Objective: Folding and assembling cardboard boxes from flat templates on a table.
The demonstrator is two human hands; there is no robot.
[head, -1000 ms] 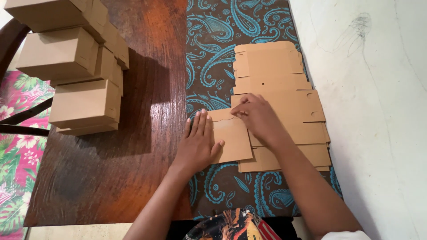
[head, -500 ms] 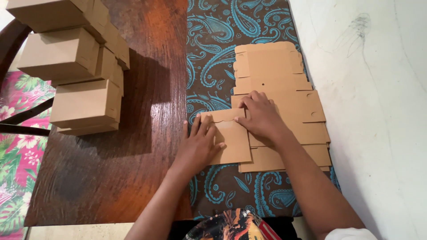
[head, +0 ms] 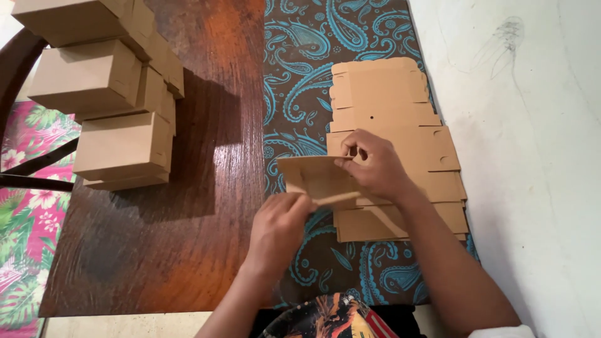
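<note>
A dark wooden table [head: 188, 238] bears a paisley cloth [head: 300, 56] and folded boxes [head: 119, 147].

The right hand [head: 375, 168] covers the middle of the flat cardboard stack [head: 388, 100], and the raised flap [head: 313, 175] hides its near-left corner. The topmost folded box [head: 69, 19] runs off the upper edge. Both forearms leave the bottom edge.

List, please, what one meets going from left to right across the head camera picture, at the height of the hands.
Pink and green floral cloth → stacked closed brown cardboard boxes → dark wooden table → left hand → right hand → pile of flat brown cardboard box blanks → white wall.
</note>
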